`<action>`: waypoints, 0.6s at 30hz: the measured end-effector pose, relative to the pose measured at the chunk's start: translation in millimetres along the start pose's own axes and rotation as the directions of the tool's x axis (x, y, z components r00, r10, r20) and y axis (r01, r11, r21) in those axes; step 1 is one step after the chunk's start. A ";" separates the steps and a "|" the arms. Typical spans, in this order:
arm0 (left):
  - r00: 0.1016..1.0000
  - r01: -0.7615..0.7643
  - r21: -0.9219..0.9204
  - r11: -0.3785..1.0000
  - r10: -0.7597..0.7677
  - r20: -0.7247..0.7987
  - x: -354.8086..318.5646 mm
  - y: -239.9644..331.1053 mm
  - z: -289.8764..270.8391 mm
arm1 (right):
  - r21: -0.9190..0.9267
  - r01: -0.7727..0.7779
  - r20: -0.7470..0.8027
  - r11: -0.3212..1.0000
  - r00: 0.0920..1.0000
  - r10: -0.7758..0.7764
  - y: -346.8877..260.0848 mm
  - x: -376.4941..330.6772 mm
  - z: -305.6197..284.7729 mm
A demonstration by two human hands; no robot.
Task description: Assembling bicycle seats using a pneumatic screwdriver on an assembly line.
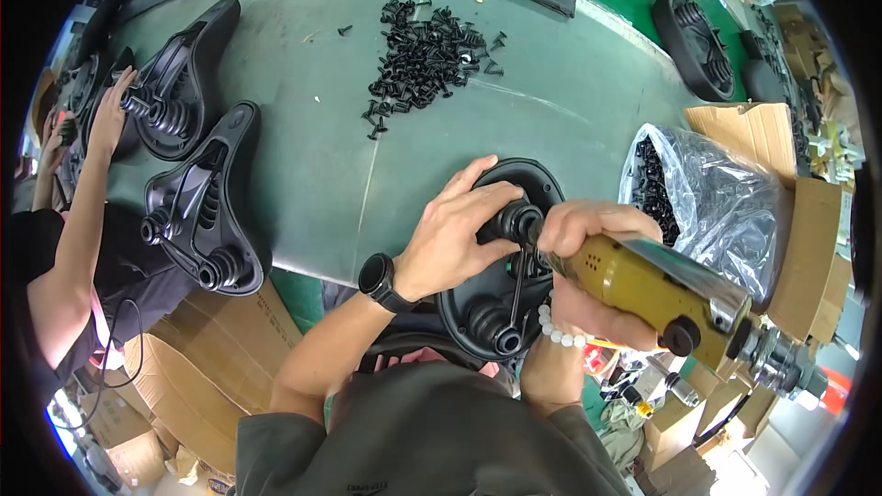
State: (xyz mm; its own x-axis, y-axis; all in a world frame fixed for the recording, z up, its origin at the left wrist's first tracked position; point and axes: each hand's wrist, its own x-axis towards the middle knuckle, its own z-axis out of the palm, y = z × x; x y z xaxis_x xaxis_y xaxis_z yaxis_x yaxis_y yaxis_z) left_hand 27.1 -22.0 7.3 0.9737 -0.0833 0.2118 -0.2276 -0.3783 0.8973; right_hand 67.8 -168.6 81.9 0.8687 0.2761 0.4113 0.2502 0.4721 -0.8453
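Head view, only cam. Left hand (457,234) rests fingers-down on a black plastic part (501,262) at the near table edge, fingers curled over one of its round bosses, thumb alongside; partly closed, pressing/steadying the part rather than lifting it. Black watch (378,280) on that wrist. Right hand (588,230) is wrapped tight around an olive-yellow power screwdriver (661,294), full fist grip, tool tip pointing toward the boss next to the left fingers; can't tell if the bit touches, hidden by fingers. White bead bracelet (560,331) on rt wrist. Screwdriver body runs back to lower right, metal fitting at its tail end.

The black part sits w/ its lower end hanging over the green-grey table (303,110), just in front of the person's chest; second boss near its lower end.

Pile of black screws (427,60) lies far side of table, well apart from the hands. Clear plastic bag (707,193) w/ more black bits to the right, beside cardboard boxes (781,174). Two similar black parts (197,211) lie at the left of the table, one behind the other.

Another person at far left: one hand (110,115) on the rear left part; state of that hand unclear. More boxes on floor lower left.
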 end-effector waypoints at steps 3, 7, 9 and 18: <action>0.999 -0.005 0.017 1.000 0.006 -0.033 -1.1 0.8 -0.4 | -0.036 0.102 -0.043 0.994 0.994 -0.103 10.9 -1.2 3.1; 1.000 0.014 0.005 1.000 -0.014 -0.020 -2.3 2.9 0.8 | 0.091 0.130 -0.079 0.987 0.989 -0.123 14.5 -5.2 2.3; 1.000 0.012 0.004 1.000 -0.012 -0.012 -2.6 3.9 0.2 | 0.085 0.098 -0.102 0.992 0.991 -0.089 13.4 -6.3 4.0; 0.999 0.042 -0.010 0.999 -0.042 -0.018 -6.5 3.4 1.7 | -0.091 -0.010 -0.110 0.996 0.994 0.000 20.6 -11.5 0.5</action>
State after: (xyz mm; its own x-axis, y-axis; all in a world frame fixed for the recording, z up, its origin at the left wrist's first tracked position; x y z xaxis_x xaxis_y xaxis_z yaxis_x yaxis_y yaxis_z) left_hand 20.0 -24.3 8.3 0.9822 -0.0508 0.1807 -0.1865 -0.3718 0.9094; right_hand 62.8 -161.6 60.0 0.9103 0.1825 0.3716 0.2796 0.3909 -0.8769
